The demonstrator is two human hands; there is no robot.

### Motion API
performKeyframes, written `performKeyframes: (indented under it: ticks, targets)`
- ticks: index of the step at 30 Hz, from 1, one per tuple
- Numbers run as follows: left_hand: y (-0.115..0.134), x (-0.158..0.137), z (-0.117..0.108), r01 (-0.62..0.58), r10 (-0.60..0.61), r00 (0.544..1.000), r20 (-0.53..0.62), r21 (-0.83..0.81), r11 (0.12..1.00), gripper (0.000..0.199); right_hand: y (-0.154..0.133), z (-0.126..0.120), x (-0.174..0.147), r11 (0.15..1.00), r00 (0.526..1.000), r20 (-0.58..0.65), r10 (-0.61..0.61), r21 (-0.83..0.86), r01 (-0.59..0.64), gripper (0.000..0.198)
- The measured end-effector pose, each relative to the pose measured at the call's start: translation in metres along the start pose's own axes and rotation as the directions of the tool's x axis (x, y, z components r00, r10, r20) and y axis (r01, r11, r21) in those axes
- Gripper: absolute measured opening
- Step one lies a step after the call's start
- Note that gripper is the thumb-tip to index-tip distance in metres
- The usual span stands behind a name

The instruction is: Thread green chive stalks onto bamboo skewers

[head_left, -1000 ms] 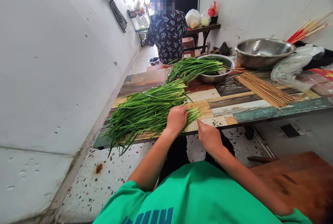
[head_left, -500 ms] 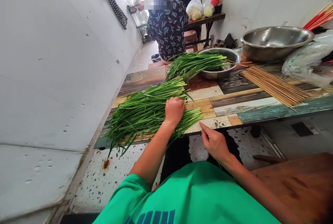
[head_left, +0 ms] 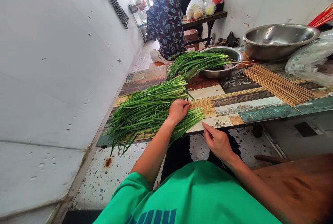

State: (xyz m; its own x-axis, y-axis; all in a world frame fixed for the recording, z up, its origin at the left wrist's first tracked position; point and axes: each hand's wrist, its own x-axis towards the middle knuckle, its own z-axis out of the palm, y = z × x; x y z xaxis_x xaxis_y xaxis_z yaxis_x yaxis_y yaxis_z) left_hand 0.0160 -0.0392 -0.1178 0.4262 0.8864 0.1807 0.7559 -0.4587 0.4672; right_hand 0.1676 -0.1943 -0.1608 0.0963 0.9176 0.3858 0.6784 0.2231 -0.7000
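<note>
Big pile of long green chives (head_left: 148,107) lying flat on the near left part of the patchwork table (head_left: 234,104), cut ends pointing right, leafy tips spilling over the table's front edge by the white wall (head_left: 59,60). Left hand (head_left: 178,110) resting on top of the pile near the cut ends, fingers curled down onto the stalks, pressing on them. Right hand (head_left: 218,142) just off the table's front edge, a little below it, near the cut ends but not touching them; thumb and fingers pinched together, maybe on something thin, too small to tell what. Farther back, a second bunch of chives (head_left: 195,62) with its ends lying across a small metal bowl (head_left: 223,62). Beside that, a row of bamboo skewers (head_left: 277,85) flat on the table. Behind those, a big metal basin (head_left: 279,38) and a plastic bag (head_left: 309,60). At the far end, a person in a leaf-print shirt (head_left: 166,22), back turned.
</note>
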Motion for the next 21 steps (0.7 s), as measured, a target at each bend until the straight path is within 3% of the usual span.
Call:
performKeyframes:
  ticks: [12,21]
  targets:
    - [-0.006,0.001,0.01,-0.053,0.052,0.997,-0.064,-0.018,0.998,0.023,-0.001,-0.004,0.003,1.0,1.0,-0.001,-0.002,0.027,0.002,0.037]
    - [-0.007,0.006,0.01,-0.071,0.071,0.996,-0.051,-0.005,0.997,0.022,-0.002,-0.006,0.007,1.0,0.999,0.032,0.001,0.01,-0.001,0.038]
